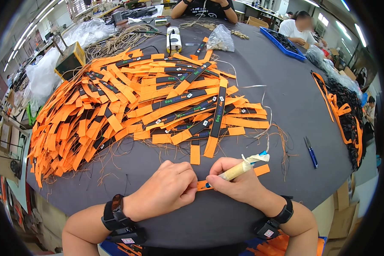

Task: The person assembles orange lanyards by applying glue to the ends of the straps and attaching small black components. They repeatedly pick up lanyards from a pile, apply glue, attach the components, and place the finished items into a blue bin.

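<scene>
My left hand [168, 190] is closed, its thumb and fingertips pinching an orange webbing strap [262, 170] at the table's near edge. The strap passes under my right hand [239, 183] and its far end sticks out to the right. That hand grips a pen-shaped tool [237, 170] wrapped in cream tape, with a blue part at its upper end. The tool's narrow tip points down at the strap, close to my left fingertips. A thin pale wire [266, 106] runs up the table from near the tool's upper end.
A big heap of orange and black straps [158, 102] covers the table's left and middle. Blue-handled snips [311, 153] lie to the right, before a pile of black straps [345, 115]. Beyond stand a white device [173, 40], a plastic bag [220, 38] and a blue tray [281, 42]. Two people sit opposite.
</scene>
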Demonstrator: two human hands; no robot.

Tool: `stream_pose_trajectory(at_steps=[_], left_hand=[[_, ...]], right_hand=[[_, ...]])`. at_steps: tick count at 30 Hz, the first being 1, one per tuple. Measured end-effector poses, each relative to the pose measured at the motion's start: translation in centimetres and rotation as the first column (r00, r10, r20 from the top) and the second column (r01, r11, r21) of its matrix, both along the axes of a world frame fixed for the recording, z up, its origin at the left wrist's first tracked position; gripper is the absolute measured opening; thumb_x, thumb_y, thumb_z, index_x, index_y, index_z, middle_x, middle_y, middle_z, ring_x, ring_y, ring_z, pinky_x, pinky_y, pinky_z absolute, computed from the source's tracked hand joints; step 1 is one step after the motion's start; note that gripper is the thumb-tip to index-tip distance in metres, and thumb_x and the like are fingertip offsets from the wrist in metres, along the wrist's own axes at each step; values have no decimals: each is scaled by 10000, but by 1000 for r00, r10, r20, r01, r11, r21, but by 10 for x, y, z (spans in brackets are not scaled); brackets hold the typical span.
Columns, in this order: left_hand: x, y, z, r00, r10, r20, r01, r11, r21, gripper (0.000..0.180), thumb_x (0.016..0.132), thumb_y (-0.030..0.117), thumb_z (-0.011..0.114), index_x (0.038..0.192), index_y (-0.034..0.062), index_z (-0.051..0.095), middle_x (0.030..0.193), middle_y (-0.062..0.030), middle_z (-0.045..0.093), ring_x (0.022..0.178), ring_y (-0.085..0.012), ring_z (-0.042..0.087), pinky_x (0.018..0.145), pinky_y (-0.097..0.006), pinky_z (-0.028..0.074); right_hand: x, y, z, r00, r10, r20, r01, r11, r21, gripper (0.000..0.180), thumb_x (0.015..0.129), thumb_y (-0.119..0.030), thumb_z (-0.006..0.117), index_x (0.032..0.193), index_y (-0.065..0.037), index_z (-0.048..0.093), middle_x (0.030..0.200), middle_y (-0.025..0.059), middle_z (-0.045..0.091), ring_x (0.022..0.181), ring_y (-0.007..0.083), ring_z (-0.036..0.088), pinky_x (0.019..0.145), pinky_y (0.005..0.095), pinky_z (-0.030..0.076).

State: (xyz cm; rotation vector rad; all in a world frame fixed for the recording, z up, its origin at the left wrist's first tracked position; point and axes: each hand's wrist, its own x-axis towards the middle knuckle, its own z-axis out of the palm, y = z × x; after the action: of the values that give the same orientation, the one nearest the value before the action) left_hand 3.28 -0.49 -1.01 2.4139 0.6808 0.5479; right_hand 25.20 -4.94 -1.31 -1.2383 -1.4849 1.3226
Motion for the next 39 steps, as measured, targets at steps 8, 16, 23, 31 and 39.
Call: stream_pose_trajectory(at_steps=[8,16,23,31,39], left_hand=[[1,0,2,998,5,68,-2,999,-48,130,780,27,667,802,56,542,772,-64,547,745,-251,563,706,-352,394],[0,-1,4,997,51,51,-45,993,-107,132,781,38,677,808,59,549,772,-63,554,744,-258,571,705,-356,401],[-9,9,21,979,197,-49,-181,957,227,203,779,143,773,921,79,643,902,-48,590,909,-249,580,772,-356,421],[-2,-6,10,992,27,-121,-7,987,159,154,828,149,729,938,62,664,896,-76,602,827,-269,617,741,-389,487],[-2,0,6,999,30,-33,-33,996,-87,58,872,118,691,927,100,680,816,-30,614,800,-225,617,739,-320,376]], right_hand=[[0,1,-2,999,14,30,-16,998,60,142,887,-146,724,842,-38,643,724,-30,599,645,38,502,550,229,391],[0,0,-2,999,21,35,-23,998,59,140,887,-145,726,858,-35,644,730,-28,602,658,37,511,557,229,395],[4,2,4,944,-187,-271,140,973,-182,150,920,-163,682,850,-48,615,734,-5,615,588,44,563,535,201,464],[6,1,4,921,-237,-308,227,972,-70,119,933,-108,629,856,-33,578,722,30,620,603,72,596,537,212,494],[-1,-17,14,971,-103,-217,124,989,84,101,917,-85,677,857,-32,615,730,-37,600,655,10,504,565,202,400]])
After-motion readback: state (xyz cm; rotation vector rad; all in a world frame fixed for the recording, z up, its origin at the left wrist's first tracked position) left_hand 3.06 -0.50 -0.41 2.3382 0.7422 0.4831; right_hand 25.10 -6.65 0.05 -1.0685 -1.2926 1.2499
